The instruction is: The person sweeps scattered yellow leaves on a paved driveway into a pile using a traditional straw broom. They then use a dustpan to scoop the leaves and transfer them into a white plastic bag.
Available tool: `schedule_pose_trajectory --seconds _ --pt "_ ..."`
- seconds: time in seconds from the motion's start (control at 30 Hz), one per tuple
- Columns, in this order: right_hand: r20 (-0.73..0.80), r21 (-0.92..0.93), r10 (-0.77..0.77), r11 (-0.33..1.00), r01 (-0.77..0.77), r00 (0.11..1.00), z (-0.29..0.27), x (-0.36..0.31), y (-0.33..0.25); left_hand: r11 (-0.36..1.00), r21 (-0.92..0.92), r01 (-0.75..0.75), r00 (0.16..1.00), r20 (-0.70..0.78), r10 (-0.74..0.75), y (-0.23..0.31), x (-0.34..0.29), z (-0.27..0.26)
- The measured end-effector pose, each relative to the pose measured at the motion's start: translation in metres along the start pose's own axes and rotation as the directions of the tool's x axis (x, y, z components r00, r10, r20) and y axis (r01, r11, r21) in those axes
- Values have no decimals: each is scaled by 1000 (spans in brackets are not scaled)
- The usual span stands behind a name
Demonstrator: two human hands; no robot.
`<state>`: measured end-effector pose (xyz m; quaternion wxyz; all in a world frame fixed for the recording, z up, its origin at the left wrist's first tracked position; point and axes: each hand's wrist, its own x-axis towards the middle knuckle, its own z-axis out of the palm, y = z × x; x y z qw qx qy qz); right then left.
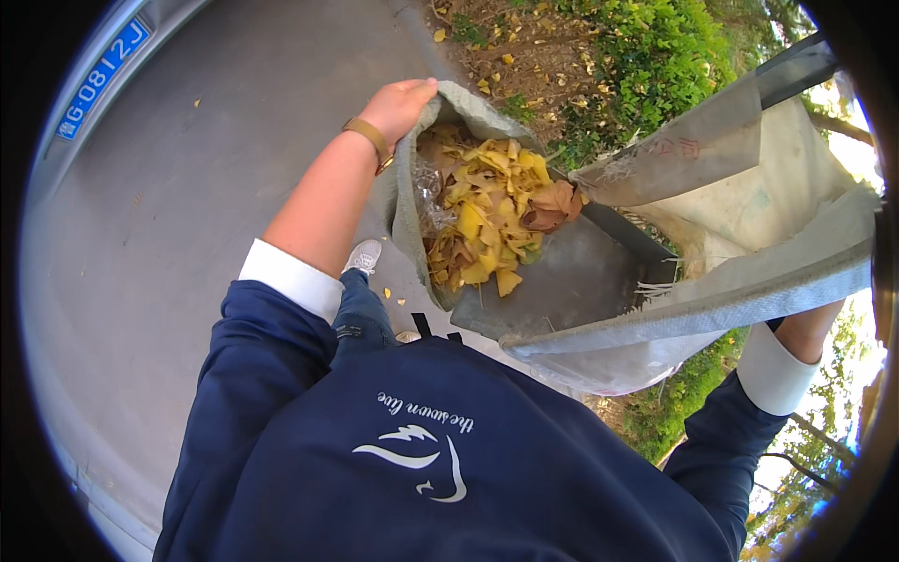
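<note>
My left hand is closed on the rim of a grey-green woven sack, holding its mouth wide. Inside lie yellow and brown fallen leaves and some clear crumpled plastic. A large scoop-like holder with a dark flat floor and pale, frayed fabric sides tilts against the sack's mouth. One big brown leaf rests where the two meet. My right forearm reaches up behind the holder's near side, which hides the right hand and its fingers.
Grey pavement stretches out on the left, with a parked vehicle's blue plate at the upper left. Green shrubs and leaf-strewn soil border the far side. My shoe stands close to the sack.
</note>
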<state>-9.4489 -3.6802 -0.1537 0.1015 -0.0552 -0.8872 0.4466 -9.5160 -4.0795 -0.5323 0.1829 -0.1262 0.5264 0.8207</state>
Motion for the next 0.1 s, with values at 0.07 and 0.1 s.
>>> schedule_pose_trajectory --seconds 0.07,0.1 --pt "-44 3 33 999 -33 998 -9 6 5 1000 8 -26 999 -36 26 1 -1 3" --pt "31 -5 0 1000 0 1000 -26 -42 -7 999 24 -42 998 -51 43 2 -3 4"
